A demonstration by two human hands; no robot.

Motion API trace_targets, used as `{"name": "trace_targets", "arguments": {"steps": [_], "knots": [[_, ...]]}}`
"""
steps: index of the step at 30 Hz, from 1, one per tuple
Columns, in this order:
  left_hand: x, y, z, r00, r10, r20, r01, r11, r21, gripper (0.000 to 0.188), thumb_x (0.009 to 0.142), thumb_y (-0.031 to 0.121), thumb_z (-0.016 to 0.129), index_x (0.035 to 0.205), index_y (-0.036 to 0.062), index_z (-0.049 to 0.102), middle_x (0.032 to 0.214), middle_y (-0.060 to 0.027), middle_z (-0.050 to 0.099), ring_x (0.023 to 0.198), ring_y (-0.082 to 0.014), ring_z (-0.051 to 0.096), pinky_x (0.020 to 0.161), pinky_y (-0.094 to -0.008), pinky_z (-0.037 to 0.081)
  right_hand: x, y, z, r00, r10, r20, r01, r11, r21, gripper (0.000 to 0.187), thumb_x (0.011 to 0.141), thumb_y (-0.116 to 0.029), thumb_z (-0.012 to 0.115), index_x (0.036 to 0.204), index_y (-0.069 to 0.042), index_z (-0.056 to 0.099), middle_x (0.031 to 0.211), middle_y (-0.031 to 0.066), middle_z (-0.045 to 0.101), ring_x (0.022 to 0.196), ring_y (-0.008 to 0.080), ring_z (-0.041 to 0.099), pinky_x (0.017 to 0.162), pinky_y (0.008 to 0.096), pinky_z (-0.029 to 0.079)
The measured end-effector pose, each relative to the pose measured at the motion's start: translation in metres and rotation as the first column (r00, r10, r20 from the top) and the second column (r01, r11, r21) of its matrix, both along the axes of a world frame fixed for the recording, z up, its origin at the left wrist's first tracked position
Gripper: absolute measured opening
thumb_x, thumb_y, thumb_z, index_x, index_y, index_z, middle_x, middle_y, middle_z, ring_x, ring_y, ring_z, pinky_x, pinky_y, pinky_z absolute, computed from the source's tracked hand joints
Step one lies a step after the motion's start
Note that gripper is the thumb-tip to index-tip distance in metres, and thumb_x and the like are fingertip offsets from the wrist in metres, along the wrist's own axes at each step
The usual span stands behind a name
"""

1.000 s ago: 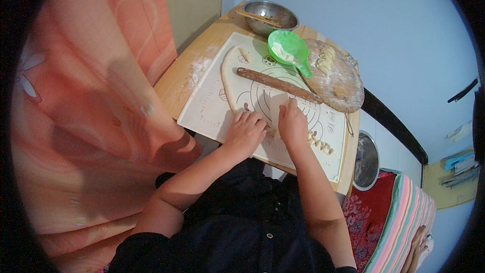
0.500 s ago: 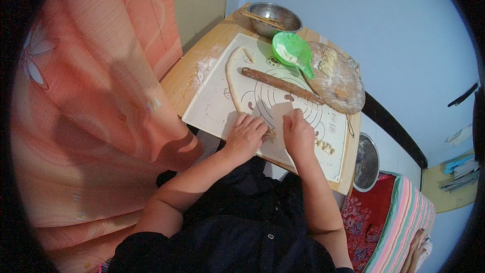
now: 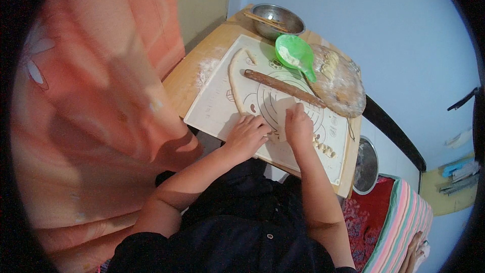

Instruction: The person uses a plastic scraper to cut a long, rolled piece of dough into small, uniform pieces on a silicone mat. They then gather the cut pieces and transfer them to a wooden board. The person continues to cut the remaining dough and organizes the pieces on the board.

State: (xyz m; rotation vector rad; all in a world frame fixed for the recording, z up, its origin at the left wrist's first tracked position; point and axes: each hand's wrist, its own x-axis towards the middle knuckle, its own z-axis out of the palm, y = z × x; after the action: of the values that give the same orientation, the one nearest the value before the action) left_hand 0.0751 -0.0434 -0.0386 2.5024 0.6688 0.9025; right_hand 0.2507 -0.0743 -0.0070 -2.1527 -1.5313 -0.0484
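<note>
Table [image 3: 177, 88], mat [image 3: 207, 114], round board [image 3: 346, 93] and rolling pin [image 3: 285, 89] keep their earlier arrangement; the left hand [image 3: 247, 134] stays on the dough rope [image 3: 232, 81], and the right hand [image 3: 299, 125] retains the pale scraper [image 3: 284, 105]. Room beyond the pin is limited by the board and green scoop [image 3: 308, 73]; left of the pin, bare mat flanks the rope and reaches the mat's edge. The rope, left of the pin, is pale, slender and curved, its far end hooked. Left fingers lie bent over its near part; whether they pinch cannot be confirmed. The right hand, nearside of the pin, grips the scraper, thumb against fingers. Small dough pieces [image 3: 326, 148] lie in a row nearside of the pin's right end.
</note>
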Motion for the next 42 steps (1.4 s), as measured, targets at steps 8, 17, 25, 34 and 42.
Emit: {"name": "trace_targets", "arguments": {"steps": [8, 17, 25, 34, 42], "knots": [[0.009, 0.012, -0.006, 0.991, 0.130, -0.035, -0.127, 0.989, 0.069, 0.016, 0.078, 0.015, 0.068, 0.088, 0.0055, 0.060, 0.092, -0.0096, 0.059, 0.099, -0.0281, 0.055, 0.092, -0.0404, 0.039, -0.016, -0.012, 0.028, 0.996, 0.033, -0.088, -0.033, 0.999, 0.005, 0.021, 0.092, -0.020, 0.057, 0.092, -0.001, 0.048, 0.073, 0.0282, 0.062, 0.070, 0.0479, 0.060, 0.062, 0.0554, 0.047], [0.008, 0.012, -0.005, 0.991, 0.129, -0.025, -0.126, 0.987, 0.098, 0.019, 0.073, 0.012, 0.068, 0.090, 0.0046, 0.062, 0.098, -0.0098, 0.058, 0.101, -0.0290, 0.054, 0.096, -0.0416, 0.038, -0.026, -0.003, 0.013, 0.995, 0.073, -0.065, -0.077, 0.995, -0.061, 0.021, 0.091, -0.020, 0.056, 0.095, -0.001, 0.048, 0.072, 0.0276, 0.062, 0.069, 0.0474, 0.061, 0.061, 0.0555, 0.048], [-0.010, 0.014, -0.003, 0.995, 0.100, 0.000, -0.099, 0.984, 0.145, 0.021, 0.075, 0.014, 0.068, 0.094, 0.0071, 0.062, 0.099, -0.0071, 0.056, 0.102, -0.0285, 0.052, 0.098, -0.0424, 0.038, -0.009, 0.020, 0.002, 0.999, 0.052, -0.005, -0.052, 0.998, 0.034, 0.020, 0.094, -0.019, 0.052, 0.095, 0.000, 0.046, 0.071, 0.0252, 0.063, 0.068, 0.0454, 0.063, 0.061, 0.0538, 0.050], [-0.011, 0.004, -0.006, 0.995, 0.090, -0.037, -0.086, 0.989, 0.117, 0.027, 0.069, 0.007, 0.069, 0.094, 0.0069, 0.060, 0.100, -0.0084, 0.057, 0.104, -0.0306, 0.053, 0.103, -0.0458, 0.035, -0.034, -0.017, 0.031, 0.994, 0.098, -0.043, -0.098, 0.995, 0.018, 0.020, 0.093, -0.020, 0.054, 0.094, -0.002, 0.045, 0.069, 0.0257, 0.062, 0.067, 0.0456, 0.062, 0.060, 0.0546, 0.049], [-0.010, 0.004, -0.009, 0.995, 0.092, -0.039, -0.088, 0.992, 0.089, 0.037, 0.064, 0.002, 0.069, 0.099, 0.0057, 0.058, 0.101, -0.0104, 0.058, 0.109, -0.0317, 0.053, 0.107, -0.0477, 0.033, -0.037, -0.016, 0.013, 0.991, 0.124, -0.056, -0.125, 0.992, -0.002, 0.020, 0.093, -0.020, 0.054, 0.093, -0.002, 0.045, 0.069, 0.0255, 0.062, 0.066, 0.0452, 0.062, 0.059, 0.0542, 0.049]]}}
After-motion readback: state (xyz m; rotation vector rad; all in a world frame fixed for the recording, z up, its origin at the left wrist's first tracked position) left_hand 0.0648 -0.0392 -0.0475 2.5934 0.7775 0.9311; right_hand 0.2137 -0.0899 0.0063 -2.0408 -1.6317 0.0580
